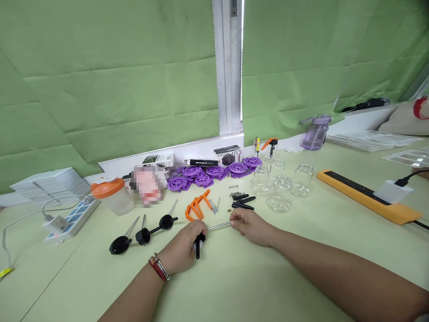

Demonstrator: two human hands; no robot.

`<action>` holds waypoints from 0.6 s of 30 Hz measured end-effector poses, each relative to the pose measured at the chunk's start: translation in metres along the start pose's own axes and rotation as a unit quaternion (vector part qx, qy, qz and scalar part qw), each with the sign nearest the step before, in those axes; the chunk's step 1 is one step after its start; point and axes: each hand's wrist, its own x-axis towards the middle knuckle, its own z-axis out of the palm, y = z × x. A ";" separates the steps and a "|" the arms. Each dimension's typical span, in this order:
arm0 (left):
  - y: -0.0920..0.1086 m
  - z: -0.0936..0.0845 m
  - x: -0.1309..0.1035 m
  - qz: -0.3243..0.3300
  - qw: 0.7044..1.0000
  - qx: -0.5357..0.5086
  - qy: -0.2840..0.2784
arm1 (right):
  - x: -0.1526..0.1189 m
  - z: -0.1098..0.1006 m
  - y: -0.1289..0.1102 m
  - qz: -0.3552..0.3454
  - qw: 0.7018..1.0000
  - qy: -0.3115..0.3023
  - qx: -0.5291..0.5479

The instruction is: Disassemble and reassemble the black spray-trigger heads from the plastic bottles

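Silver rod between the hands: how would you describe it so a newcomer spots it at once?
On the pale green table, find the left hand gripping a black part. The straight silver rod runs from there to the right hand. Unlike the rods on the black pieces farther left, this one is held.

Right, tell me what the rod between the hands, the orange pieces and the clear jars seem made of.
Rod: metal, probably steel; smooth, silvery sheen.
Orange pieces: likely moulded plastic; bright, even colour.
Clear jars: glass or clear plastic, I can't tell which; transparent, glossy highlights.
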 end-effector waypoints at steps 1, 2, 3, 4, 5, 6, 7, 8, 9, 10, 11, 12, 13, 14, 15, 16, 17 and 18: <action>0.000 0.000 0.000 0.000 1.000 0.000 0.000 | 0.000 0.000 0.000 0.000 1.000 0.000 -0.002; 0.000 0.000 0.000 0.000 1.000 0.000 0.001 | 0.000 0.000 0.000 0.000 1.000 0.000 -0.004; 0.000 0.000 0.000 0.001 1.000 0.001 0.002 | 0.001 0.000 0.001 0.000 1.000 -0.001 -0.006; 0.000 0.000 0.000 0.002 1.000 0.001 0.002 | 0.001 0.000 0.001 0.000 1.000 -0.001 -0.008; 0.000 0.000 0.000 0.004 1.000 0.001 0.002 | 0.001 0.000 0.001 0.001 1.000 -0.001 -0.010; 0.000 0.000 0.000 0.003 1.000 0.002 0.003 | 0.001 0.000 0.002 0.003 1.000 -0.001 -0.013; 0.000 0.000 0.000 0.002 1.000 0.002 0.002 | 0.001 0.000 0.002 0.004 1.000 0.000 -0.015; 0.000 0.000 0.000 0.001 1.000 0.003 0.000 | 0.001 0.000 0.002 0.004 1.000 0.000 -0.018; -0.001 0.000 0.000 0.001 1.000 0.002 -0.001 | 0.001 0.000 0.002 0.004 1.000 0.001 -0.020; -0.001 0.000 0.000 0.001 1.000 0.003 -0.002 | 0.001 0.000 0.002 0.004 1.000 0.001 -0.023; -0.001 0.000 0.000 0.002 1.000 0.003 -0.002 | 0.000 0.000 0.002 0.004 1.000 0.002 -0.025; 0.000 0.000 0.000 0.003 1.000 0.003 -0.001 | 0.000 0.000 0.001 0.004 1.000 0.002 -0.028; 0.000 0.000 0.000 0.003 1.000 0.003 0.000 | 0.000 0.000 0.001 0.004 1.000 0.002 -0.031; 0.000 0.000 0.000 0.003 1.000 0.002 0.001 | -0.001 0.000 0.000 0.004 0.999 0.003 -0.034; 0.000 0.000 0.000 0.003 1.000 0.002 0.001 | -0.001 -0.001 -0.001 0.004 0.999 0.003 -0.037; 0.000 0.000 0.000 0.003 1.000 0.001 0.001 | -0.001 -0.001 -0.001 0.005 0.999 0.003 -0.040; 0.000 -0.001 0.000 0.002 1.000 0.001 0.000 | -0.001 -0.001 -0.001 0.006 0.999 0.004 -0.042; 0.000 -0.001 0.000 0.002 1.000 0.001 0.000 | -0.001 -0.001 -0.001 0.005 0.999 0.004 -0.044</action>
